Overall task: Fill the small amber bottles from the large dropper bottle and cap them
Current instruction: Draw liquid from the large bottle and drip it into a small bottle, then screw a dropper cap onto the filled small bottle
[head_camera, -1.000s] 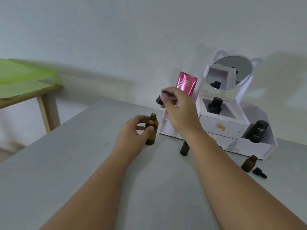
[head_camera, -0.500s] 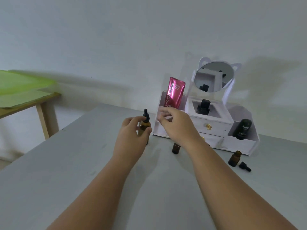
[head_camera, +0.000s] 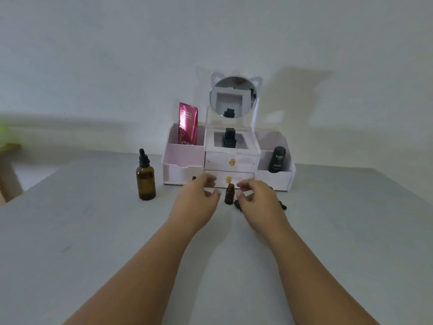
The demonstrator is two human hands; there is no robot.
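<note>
The large amber dropper bottle (head_camera: 145,181) stands alone on the grey table (head_camera: 70,231), its black dropper cap on. A small uncapped amber bottle (head_camera: 229,194) stands in front of the white organizer. My left hand (head_camera: 198,201) is just left of it and my right hand (head_camera: 259,201) just right of it, both with fingers apart and holding nothing. A small black cap (head_camera: 237,204) lies at my right hand's fingertips, and another black piece (head_camera: 283,205) peeks out behind that hand. Any other small bottles are hidden by my hands.
A white organizer (head_camera: 182,165) with a cat-ear mirror (head_camera: 233,96) stands at the back against the wall, holding a pink tube (head_camera: 187,124), a black bottle (head_camera: 229,138) and a dark Kahf bottle (head_camera: 277,159). A wooden table leg (head_camera: 8,174) shows at far left.
My left hand has let go of the large dropper bottle, now capped and standing at the left. Both hands have moved to either side of a small bottle. The view has shifted right.
</note>
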